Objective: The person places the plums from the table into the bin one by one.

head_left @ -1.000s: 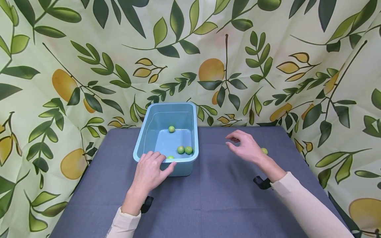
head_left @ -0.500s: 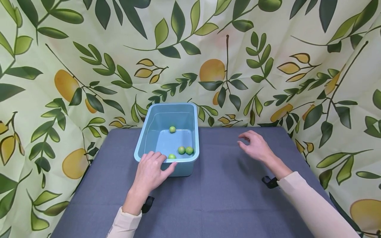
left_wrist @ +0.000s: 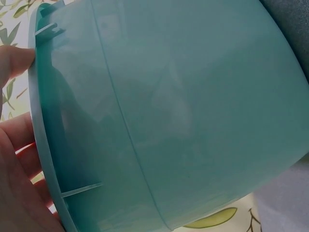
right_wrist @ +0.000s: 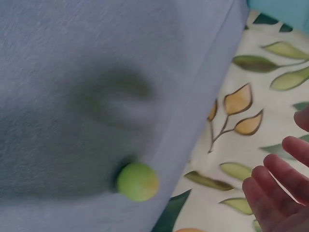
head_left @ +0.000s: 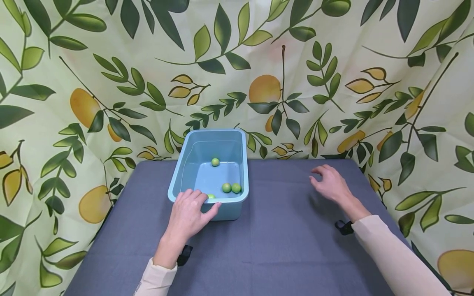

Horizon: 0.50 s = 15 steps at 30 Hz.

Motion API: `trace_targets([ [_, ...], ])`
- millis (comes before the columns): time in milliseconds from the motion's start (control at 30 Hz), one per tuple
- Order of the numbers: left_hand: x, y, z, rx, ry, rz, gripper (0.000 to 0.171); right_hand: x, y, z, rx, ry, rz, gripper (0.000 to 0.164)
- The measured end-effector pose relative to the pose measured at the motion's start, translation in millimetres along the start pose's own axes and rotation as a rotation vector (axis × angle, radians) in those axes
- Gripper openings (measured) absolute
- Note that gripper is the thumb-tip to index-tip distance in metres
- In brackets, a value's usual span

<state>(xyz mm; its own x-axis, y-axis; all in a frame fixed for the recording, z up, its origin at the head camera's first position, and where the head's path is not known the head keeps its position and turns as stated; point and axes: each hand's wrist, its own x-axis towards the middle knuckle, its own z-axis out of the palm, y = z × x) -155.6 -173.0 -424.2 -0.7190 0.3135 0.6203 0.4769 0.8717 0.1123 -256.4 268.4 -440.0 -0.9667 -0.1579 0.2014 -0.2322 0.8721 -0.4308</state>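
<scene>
A light blue plastic bin (head_left: 240,205) stands upright on the dark cloth. Small round green fruits, several in all, lie on its floor, with one fruit (head_left: 215,162) farther back and a pair by the right wall. My left hand (head_left: 189,216) holds the near rim, fingers bent over it; the left wrist view has the thumb at the rim (left_wrist: 41,125). Over the table's right side, my right hand (head_left: 331,185) hovers with loosely curved fingers and nothing in them. A single green fruit (right_wrist: 138,181) lies on the cloth in the right wrist view; the right hand hides it from the head view.
The table under the dark cloth (head_left: 274,246) ends at a leaf-and-fruit patterned curtain (head_left: 222,82) behind and at the sides. The bin stands left of centre, its back end close to the curtain.
My right hand has moved to the right, away from the bin, and now covers the loose fruit in the head view. The left hand and the bin have stayed in place.
</scene>
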Motion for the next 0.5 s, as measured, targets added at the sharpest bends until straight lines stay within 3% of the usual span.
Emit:
trace_targets([
  [500, -0.7, 0.2, 0.2, -0.006, 0.006, -0.008, 0.035, -8.0, 45.0, 5.6, -0.087, -0.036, 0.053, 0.041],
])
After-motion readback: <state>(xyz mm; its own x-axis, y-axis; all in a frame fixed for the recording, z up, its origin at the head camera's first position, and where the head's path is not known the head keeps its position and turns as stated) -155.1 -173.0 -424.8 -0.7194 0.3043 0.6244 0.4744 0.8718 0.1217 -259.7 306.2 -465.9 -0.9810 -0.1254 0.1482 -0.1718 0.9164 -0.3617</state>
